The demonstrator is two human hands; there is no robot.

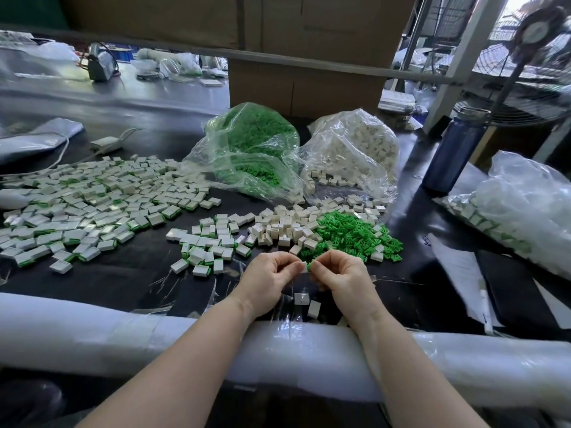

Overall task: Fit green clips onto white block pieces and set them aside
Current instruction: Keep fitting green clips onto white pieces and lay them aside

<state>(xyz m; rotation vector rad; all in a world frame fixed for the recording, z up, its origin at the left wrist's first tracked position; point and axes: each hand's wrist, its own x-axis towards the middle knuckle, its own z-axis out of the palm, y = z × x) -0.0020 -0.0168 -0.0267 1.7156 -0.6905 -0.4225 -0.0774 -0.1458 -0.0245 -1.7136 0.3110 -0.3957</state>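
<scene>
Lower centre of frame: both hands meet just above the dark table (401, 211), forearms resting over a padded white edge roll (92, 329). The left hand (268, 278) has fingers curled, its fingertips pinching a small white block piece (307, 267); the right hand (341, 273) pinches a green clip (317, 264) pressed against that block's right side. How far the clip is seated cannot be told. Two loose white blocks (306, 302) lie on the table just below the hands. Just above the hands, centre: a heap of bare white blocks (278, 227), touching a heap of green clips (349, 233) to its right. Left of those, a small cluster of finished pieces (210, 245), white with green edges; a far larger spread of finished pieces (92, 202) fills mid-left. Upper centre: a clear bag of green clips (250, 149) and beside it, to the right, a clear bag of white blocks (355, 146). A blue bottle (454, 149) stands at right, with another bag of pieces (525, 211) at the right edge.
</scene>
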